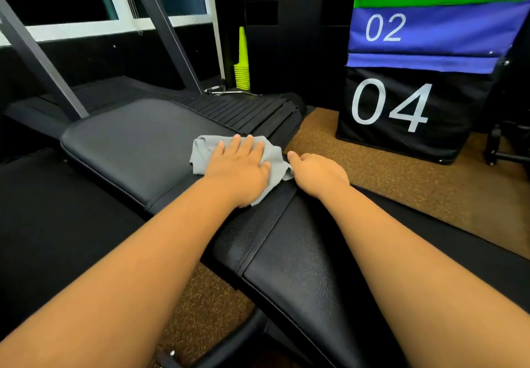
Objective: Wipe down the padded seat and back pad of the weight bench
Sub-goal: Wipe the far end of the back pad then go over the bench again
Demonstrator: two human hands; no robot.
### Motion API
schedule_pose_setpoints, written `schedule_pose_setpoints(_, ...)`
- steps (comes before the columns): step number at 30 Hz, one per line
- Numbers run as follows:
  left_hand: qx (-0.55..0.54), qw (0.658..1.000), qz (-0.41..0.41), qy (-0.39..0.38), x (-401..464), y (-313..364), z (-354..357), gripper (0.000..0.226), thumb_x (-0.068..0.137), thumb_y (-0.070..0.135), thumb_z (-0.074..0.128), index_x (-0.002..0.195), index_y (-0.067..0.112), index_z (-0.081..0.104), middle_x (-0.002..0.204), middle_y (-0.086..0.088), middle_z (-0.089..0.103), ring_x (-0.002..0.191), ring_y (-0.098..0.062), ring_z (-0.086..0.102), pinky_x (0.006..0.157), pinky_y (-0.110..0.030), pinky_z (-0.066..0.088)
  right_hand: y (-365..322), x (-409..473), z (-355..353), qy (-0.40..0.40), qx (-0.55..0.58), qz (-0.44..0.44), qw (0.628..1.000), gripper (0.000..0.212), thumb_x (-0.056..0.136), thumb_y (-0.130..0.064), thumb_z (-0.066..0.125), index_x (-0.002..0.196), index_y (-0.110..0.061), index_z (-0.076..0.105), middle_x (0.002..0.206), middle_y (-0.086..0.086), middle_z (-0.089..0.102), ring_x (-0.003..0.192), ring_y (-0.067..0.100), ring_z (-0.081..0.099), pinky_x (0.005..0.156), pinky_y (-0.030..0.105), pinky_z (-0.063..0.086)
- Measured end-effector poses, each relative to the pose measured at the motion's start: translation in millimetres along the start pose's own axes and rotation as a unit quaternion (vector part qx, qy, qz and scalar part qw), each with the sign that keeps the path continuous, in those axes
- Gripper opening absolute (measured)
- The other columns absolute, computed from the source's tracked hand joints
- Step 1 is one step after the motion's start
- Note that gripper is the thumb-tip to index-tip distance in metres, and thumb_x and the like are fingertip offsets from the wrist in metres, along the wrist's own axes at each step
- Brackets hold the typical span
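Left hand: my left hand (239, 167) lies flat, fingers spread, palm pressing the grey cloth (206, 152) down on the bench.
Right hand: my right hand (317, 172) rests at the right edge of the bench, just beside the cloth; fingers curl over the edge. It seems to brace, but I cannot tell whether it grips the pad or only leans.
Head view, cloth: crumpled, on the right side of the far pad (129, 144), close to the seam where the two pads meet. One corner trails toward the right hand.
Head view, pads: the near pad (301, 267) runs toward me between my forearms. Both are black and grained. Which one is seat and which is back, I cannot say from here.
Head view, surroundings: numbered soft box (401, 104) well apart to the right, on brown flooring (387, 184); stacked yellow cones (242, 63) behind; a treadmill deck (235, 106) just past the far pad.
Step, my judgement: wiping the far pad; its left half looks unreached.
Doing it well: keep the palm flat with even pressure, sweep edge to edge in overlapping passes, run the cloth into the seam, then take the near pad. Refold the cloth if it bunches.
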State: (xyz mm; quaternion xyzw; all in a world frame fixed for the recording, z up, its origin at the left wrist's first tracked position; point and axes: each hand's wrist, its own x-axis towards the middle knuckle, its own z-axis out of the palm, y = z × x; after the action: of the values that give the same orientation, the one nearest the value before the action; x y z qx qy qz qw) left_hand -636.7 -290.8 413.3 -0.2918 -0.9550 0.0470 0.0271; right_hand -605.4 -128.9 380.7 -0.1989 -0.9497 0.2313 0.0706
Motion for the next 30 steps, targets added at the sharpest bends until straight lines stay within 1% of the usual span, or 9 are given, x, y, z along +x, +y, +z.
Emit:
schedule_pose_setpoints(3,-0.004,1.0,0.009,0.017,-35,2,7,0.061,0.101,0.045,0.008,0.156,0.019,0.001,0.164,-0.002,-0.006,0.15,-0.022,-0.006,0.119,-0.043,0.0,3,2,0,0.004,0.003,-0.004,1.0,0.06,0.102,-0.051,0.017,0.118,-0.013,0.061,0.12,0.009,0.062,0.104,0.03,0.056,0.079,0.038,0.036)
schedule_pose_setpoints(8,0.003,0.999,0.026,0.029,-100,-1,10,0.086,0.075,0.054,-0.021,0.155,0.027,-0.007,0.162,0.005,-0.012,0.149,-0.015,-0.012,0.119,-0.036,-0.005,2,3,3,-0.001,-0.002,-0.003,1.0,0.061,0.102,-0.051,0.016,0.115,-0.014,0.063,0.114,0.007,0.063,0.09,0.025,0.051,0.078,0.037,0.038)
schedule_pose_setpoints(10,0.004,0.999,0.025,0.03,-98,-4,7,0.083,0.077,0.055,-0.019,0.155,0.027,-0.006,0.162,0.006,-0.012,0.149,-0.014,-0.012,0.119,-0.035,-0.006,3,4,3,0.0,-0.004,-0.003,1.0,0.061,0.102,-0.052,0.016,0.115,-0.014,0.063,0.113,0.007,0.063,0.089,0.025,0.05,0.078,0.037,0.037)
schedule_pose_setpoints(13,-0.004,1.0,0.021,0.019,-63,-13,5,0.063,0.098,0.051,0.002,0.155,0.025,-0.001,0.163,0.003,-0.008,0.15,-0.017,-0.008,0.12,-0.039,-0.003,4,4,3,0.002,-0.008,-0.004,1.0,0.061,0.102,-0.052,0.016,0.113,-0.015,0.062,0.109,0.005,0.062,0.089,0.025,0.05,0.077,0.037,0.037)
schedule_pose_setpoints(16,-0.004,1.0,0.01,0.004,-21,-17,2,0.059,0.102,0.044,0.013,0.156,0.022,0.001,0.164,-0.001,-0.006,0.15,-0.021,-0.007,0.12,-0.043,-0.002,3,4,3,0.005,-0.009,-0.004,1.0,0.059,0.102,-0.051,0.016,0.108,-0.015,0.062,0.099,0.002,0.057,0.088,0.025,0.051,0.076,0.037,0.037)
schedule_pose_setpoints(19,0.008,1.0,0.01,0.004,-8,-11,3,0.06,0.102,0.044,0.013,0.156,0.019,0.001,0.164,-0.004,-0.005,0.15,-0.024,-0.007,0.12,-0.045,-0.002,4,4,3,0.008,-0.001,0.0,1.0,0.056,0.101,-0.051,0.017,0.099,-0.016,0.061,0.098,0.003,0.059,0.088,0.025,0.052,0.076,0.037,0.037)
schedule_pose_setpoints(23,-0.007,0.999,0.031,0.017,-40,-4,9,0.061,0.102,0.046,0.013,0.156,0.02,0.0,0.164,-0.002,-0.006,0.15,-0.022,-0.008,0.121,-0.043,-0.002,3,4,4,0.011,-0.008,-0.005,1.0,0.058,0.101,-0.052,0.017,0.104,-0.016,0.062,0.098,0.002,0.056,0.095,0.028,0.055,0.077,0.037,0.036)
schedule_pose_setpoints(28,0.008,0.998,0.037,0.044,-84,-4,13,0.084,0.079,0.056,-0.015,0.155,0.022,-0.001,0.164,0.0,-0.006,0.15,-0.02,-0.007,0.12,-0.041,-0.001,3,4,4,0.011,-0.011,-0.007,1.0,0.058,0.1,-0.054,0.016,0.099,-0.016,0.06,0.101,0.003,0.061,0.094,0.027,0.056,0.078,0.038,0.039)
schedule_pose_setpoints(30,0.005,0.999,0.037,0.032,-83,-8,12,0.079,0.084,0.056,-0.01,0.155,0.023,-0.001,0.164,0.001,-0.007,0.15,-0.02,-0.007,0.121,-0.04,-0.001,3,3,4,0.012,-0.012,-0.006,1.0,0.059,0.1,-0.054,0.016,0.101,-0.015,0.06,0.104,0.004,0.063,0.096,0.027,0.057,0.079,0.038,0.04)
